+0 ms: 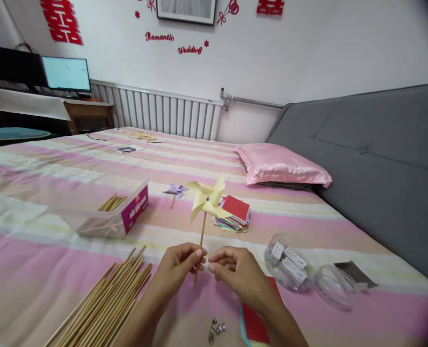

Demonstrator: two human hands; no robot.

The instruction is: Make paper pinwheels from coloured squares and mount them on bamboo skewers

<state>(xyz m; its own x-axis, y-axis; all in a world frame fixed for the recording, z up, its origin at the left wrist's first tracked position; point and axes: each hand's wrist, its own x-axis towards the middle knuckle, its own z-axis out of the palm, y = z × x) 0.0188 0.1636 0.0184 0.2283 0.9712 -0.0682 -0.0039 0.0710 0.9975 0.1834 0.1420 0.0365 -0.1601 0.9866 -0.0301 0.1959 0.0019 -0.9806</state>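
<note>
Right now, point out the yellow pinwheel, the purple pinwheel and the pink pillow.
Yellow pinwheel [207, 198]: head view, on the hub where its blades meet.
Purple pinwheel [178, 190]: head view, on its blades.
Pink pillow [283, 163]: head view, on its upper face.

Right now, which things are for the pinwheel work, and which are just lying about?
Seem to belong:
yellow pinwheel, its stick in the left grip
loose wooden sticks
plastic tub
stack of coloured paper
small shiny pieces

Probably not part of it:
pink pillow
lit screen
framed picture
</note>
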